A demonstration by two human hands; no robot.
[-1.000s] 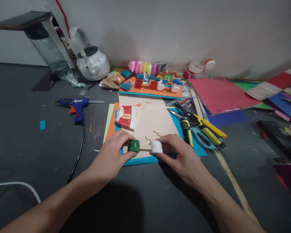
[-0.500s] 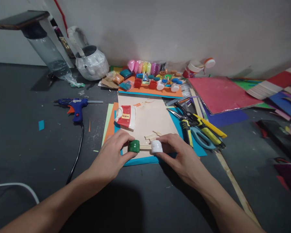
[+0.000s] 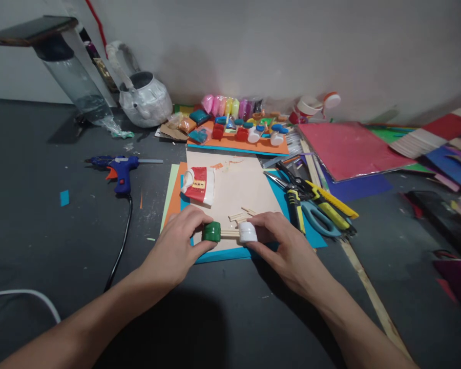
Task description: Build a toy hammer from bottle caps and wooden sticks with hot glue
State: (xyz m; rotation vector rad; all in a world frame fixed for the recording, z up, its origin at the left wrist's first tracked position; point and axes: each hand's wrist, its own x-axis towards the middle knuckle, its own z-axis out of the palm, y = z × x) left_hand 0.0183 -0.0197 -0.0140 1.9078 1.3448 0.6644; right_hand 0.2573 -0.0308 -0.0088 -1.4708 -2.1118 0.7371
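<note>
Between thumb and fingers, my left hand (image 3: 180, 236) grips a green bottle cap (image 3: 211, 231). My right hand (image 3: 282, 238) pinches a white bottle cap (image 3: 248, 232) in the same way. Thin wooden sticks (image 3: 229, 233) run level from one cap to the other, side by side. Both caps are over the front part of a cream paper sheet (image 3: 238, 179). Just behind the sticks lie several short stick pieces (image 3: 243, 214). A cut red and white paper cup piece (image 3: 200, 184) rests on the sheet, beyond my left hand.
A blue glue gun (image 3: 123, 169) with a black cord lies left. Pliers (image 3: 294, 200), scissors (image 3: 320, 218) and a yellow cutter (image 3: 332, 199) lie right. Behind stand a kettle (image 3: 146, 102), coloured clay packs (image 3: 234, 106) and small cap models (image 3: 253, 134). A red sheet pack (image 3: 357, 148) is back right.
Both hands keep their hold on the caps, and the sticks stay between them. The whole view has shifted very slightly; nothing else has visibly moved.
</note>
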